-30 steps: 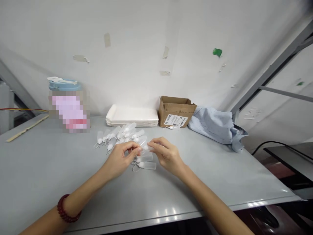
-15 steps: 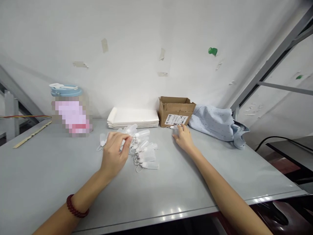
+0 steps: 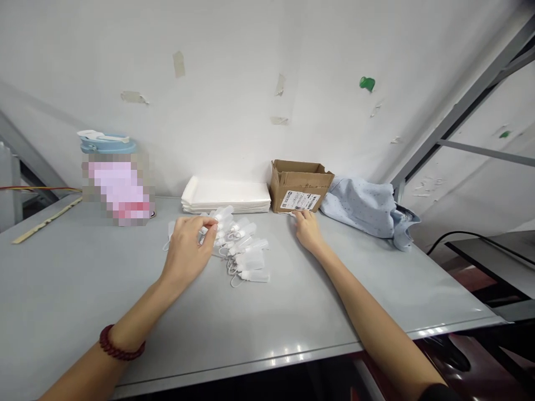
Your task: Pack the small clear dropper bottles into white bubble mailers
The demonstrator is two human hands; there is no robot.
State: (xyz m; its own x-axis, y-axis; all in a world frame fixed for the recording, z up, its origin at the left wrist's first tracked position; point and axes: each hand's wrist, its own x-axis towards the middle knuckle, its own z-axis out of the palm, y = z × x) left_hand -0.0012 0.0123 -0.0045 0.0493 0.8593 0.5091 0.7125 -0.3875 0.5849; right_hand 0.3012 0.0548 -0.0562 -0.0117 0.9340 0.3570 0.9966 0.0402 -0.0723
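A loose pile of small clear plastic bottles (image 3: pixel 251 260) with white caps and thin white loops lies on the grey table. My left hand (image 3: pixel 188 248) is over the pile's left side, thumb and forefinger brought together beside a bottle's cap; whatever is between those fingertips cannot be made out. Further right, my right hand (image 3: pixel 309 231) reaches to the foot of an open cardboard box (image 3: pixel 303 181). Its fingers are closed on a small plastic bottle, mostly hidden, with a white end (image 3: pixel 289 214) showing at the left.
Behind the pile lies a stack of flat white sheets or sleeves (image 3: pixel 228 195). Pale blue cloth (image 3: pixel 359 206) is bunched right of the box. At the left stands a blurred pink item with a blue lid (image 3: pixel 108 143), near a thin strip (image 3: pixel 48 220). A white wall (image 3: pixel 234 83) rises behind.
My right fingers have closed on the small bottle by the box. My left hand has shifted slightly left and up, off the pile's middle. The view has tilted a little.
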